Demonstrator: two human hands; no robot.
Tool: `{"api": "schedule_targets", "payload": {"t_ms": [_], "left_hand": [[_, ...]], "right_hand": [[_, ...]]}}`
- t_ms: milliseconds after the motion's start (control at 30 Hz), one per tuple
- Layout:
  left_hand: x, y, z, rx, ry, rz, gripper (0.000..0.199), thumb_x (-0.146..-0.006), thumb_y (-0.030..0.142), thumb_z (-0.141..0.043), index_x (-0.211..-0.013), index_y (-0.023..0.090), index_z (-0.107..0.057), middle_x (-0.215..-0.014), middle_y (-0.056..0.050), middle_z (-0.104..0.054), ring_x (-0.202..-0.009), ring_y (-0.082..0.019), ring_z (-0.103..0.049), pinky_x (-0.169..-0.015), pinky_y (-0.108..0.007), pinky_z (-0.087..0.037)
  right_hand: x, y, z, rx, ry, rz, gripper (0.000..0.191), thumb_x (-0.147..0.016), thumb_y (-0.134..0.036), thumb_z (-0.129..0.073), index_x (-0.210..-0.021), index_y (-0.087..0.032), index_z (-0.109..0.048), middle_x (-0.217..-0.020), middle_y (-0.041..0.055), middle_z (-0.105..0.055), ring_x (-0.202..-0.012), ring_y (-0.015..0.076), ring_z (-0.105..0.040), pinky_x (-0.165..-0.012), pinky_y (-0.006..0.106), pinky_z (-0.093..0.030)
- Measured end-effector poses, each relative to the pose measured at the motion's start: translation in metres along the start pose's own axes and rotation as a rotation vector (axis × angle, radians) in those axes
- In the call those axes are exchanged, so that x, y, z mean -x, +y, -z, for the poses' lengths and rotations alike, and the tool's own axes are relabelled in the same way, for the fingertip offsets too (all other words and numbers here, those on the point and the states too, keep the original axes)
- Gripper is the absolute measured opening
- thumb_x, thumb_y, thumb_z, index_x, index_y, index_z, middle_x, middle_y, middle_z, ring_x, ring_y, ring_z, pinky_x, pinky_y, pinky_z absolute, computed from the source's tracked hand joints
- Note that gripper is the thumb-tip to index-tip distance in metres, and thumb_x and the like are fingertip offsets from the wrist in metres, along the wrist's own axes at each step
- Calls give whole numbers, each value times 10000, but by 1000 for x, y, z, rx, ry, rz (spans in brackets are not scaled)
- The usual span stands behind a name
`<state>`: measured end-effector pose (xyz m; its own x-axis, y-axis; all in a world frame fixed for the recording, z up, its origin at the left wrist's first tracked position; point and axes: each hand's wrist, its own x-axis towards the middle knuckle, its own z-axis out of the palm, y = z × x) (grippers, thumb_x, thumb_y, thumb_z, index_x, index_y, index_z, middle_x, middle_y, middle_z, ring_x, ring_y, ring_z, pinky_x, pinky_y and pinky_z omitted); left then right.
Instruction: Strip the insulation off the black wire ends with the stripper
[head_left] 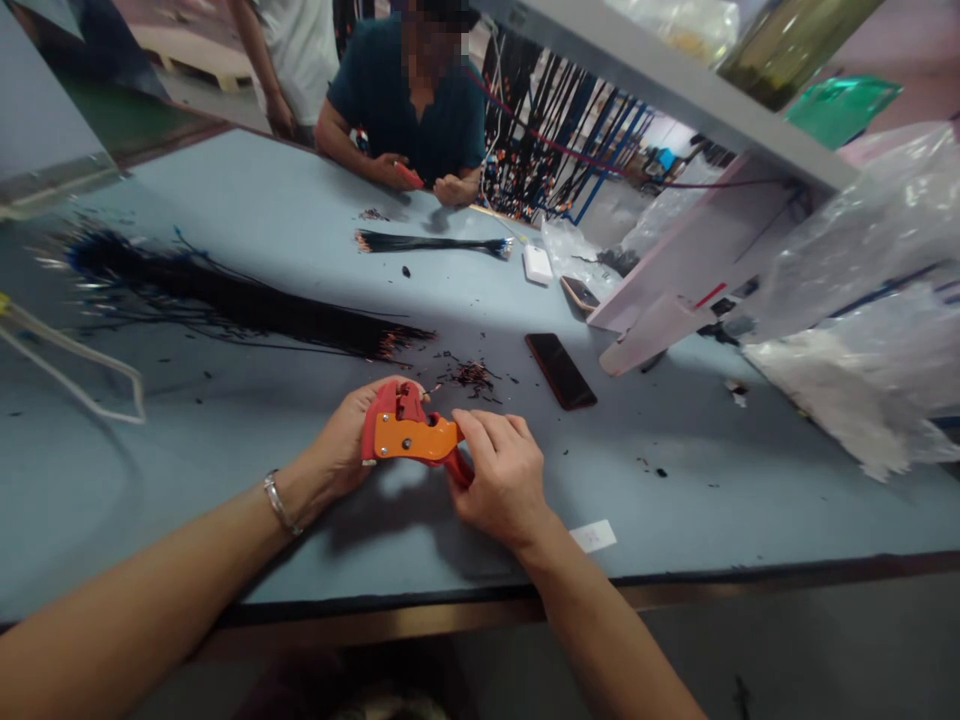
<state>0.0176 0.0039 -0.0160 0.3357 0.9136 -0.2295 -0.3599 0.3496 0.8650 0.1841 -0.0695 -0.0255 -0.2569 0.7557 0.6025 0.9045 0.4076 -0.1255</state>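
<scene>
A red and orange wire stripper (417, 436) is held above the table in front of me. My right hand (501, 470) is closed round its handles. At the tool's red head is my left hand (349, 440), its fingers mostly hidden behind the jaws and closed against them. A thin wire end seems to stick out by the jaws, too small to make out well. Just beyond the tool lies a small pile of cut insulation bits (474, 376). A long bundle of black wires (247, 297) with copper-coloured ends stretches off to the left.
A dark phone (561, 370) and a white label (594, 536) lie to the right. Farther back are a smaller wire bundle (435, 243), a white box (537, 264) and another phone (580, 294). A co-worker (412, 110) sits opposite, holding a red tool. Shelf post and plastic bags stand right.
</scene>
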Motion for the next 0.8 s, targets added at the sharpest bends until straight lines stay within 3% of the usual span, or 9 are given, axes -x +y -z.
{"api": "schedule_targets", "payload": {"t_ms": [200, 333, 467, 600, 800], "left_hand": [[-2, -7, 4, -122, -96, -130, 261, -642, 357, -801, -762, 158, -682, -715, 0, -669, -630, -119, -568, -615, -215, -468], [0, -5, 6, -392, -35, -321, 321, -721, 463, -724, -792, 152, -694, -746, -22, -664, -666, -139, -551, -612, -227, -443], [7, 3, 3, -664, 92, -485, 238, -780, 385, -646, -717, 155, -658, -636, 6, -600, -591, -116, -495, -548, -208, -405], [15, 7, 0, -879, 161, -672, 170, -791, 301, -601, -728, 155, -663, -542, 40, -542, -484, -82, -419, -467, -192, -336], [17, 6, 1, -1074, 179, -910, 148, -774, 190, -554, -650, 169, -631, -511, 63, -530, -438, -57, -404, -448, -183, -313]], "right_hand": [[-1, 1, 0, -222, -93, -183, 430, -733, -217, -551, -1153, -128, -583, -1056, 139, -687, -936, 268, -639, -810, 394, -462], [-8, 0, 9, -544, -204, -412, 395, -708, -241, -593, -1097, -168, -599, -982, 88, -695, -845, 230, -645, -800, 360, -499], [-11, 3, 17, -958, -333, -616, 255, -736, -250, -627, -980, -179, -612, -844, 37, -679, -750, 189, -641, -743, 335, -522], [-7, 6, 13, -1467, -387, -761, 321, -743, -278, -665, -1036, -168, -594, -869, 49, -671, -721, 197, -670, -658, 342, -554], [-6, 3, 3, -1653, -374, -795, 352, -710, -251, -713, -1029, -150, -604, -844, 49, -683, -685, 196, -687, -656, 338, -558]]}}
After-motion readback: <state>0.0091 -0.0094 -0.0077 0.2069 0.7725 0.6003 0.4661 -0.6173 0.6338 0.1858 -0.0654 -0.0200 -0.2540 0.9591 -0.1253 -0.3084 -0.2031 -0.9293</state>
